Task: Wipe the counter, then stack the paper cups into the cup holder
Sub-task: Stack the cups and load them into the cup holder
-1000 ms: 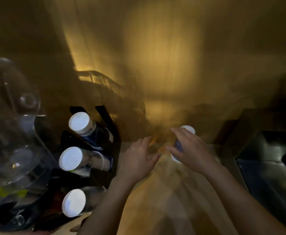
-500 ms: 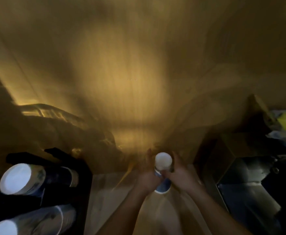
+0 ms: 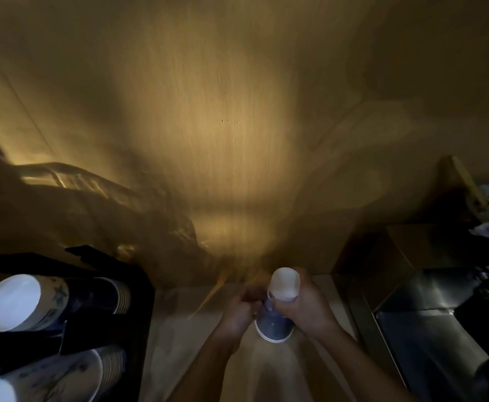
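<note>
A pale wooden counter [image 3: 179,343] carries a black cup holder [image 3: 107,338] at its left and a dark metal box [image 3: 429,329] at its right.

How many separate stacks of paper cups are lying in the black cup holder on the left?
2. The upper stack lies on its side, white base toward the camera; the lower stack sits below it, cut off by the frame's bottom-left corner. The cup holder runs out of frame, so more may be hidden.

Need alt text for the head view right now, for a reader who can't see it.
Both hands, left and right, grip a small stack of paper cups over a dim wooden counter. At the left, a black cup holder holds rows of cups lying sideways; a metal sink sits at the right.
</note>
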The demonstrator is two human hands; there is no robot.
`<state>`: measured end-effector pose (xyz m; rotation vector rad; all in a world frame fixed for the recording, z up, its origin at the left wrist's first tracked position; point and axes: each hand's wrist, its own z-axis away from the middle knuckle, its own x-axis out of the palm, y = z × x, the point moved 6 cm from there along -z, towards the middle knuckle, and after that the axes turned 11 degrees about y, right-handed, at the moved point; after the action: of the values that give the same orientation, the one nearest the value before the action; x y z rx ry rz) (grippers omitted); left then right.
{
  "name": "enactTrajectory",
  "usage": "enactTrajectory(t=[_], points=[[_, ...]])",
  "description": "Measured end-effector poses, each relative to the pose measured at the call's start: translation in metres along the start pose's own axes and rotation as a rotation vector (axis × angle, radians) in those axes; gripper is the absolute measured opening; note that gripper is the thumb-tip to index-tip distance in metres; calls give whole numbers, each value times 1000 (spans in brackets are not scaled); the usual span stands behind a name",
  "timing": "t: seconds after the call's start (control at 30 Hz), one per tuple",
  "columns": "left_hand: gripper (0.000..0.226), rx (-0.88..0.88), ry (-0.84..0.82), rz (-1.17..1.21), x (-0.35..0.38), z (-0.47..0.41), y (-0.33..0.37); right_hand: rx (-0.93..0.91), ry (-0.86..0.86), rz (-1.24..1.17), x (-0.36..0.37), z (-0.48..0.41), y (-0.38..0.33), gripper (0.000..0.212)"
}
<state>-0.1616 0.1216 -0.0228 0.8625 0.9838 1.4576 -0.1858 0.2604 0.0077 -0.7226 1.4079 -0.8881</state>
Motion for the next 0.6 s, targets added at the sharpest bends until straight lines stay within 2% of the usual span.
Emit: enactTrajectory(t=[0.07,0.13,0.2,0.4,0.5,0.6], points=[[16,-176,91,16,-10,4,-19,-22,-6,-32,-1,5,-5,64],[32,-347,89,35,-13,12,-37,-59,-19,-65,-2,10,-15,65],[40,-420,78,69,-15,18,-42,-102,-27,-87,-5,15,-27,62],[39,-382,141,216,-31,34,-22,-245,-26,-130,-17,34,-69,66],[38,-346,191,272,-45,47,-5,-316,-16,-133,-20,46,-94,75],[48,-315,220,351,-62,68,18,-406,1,-148,-23,59,-122,86]])
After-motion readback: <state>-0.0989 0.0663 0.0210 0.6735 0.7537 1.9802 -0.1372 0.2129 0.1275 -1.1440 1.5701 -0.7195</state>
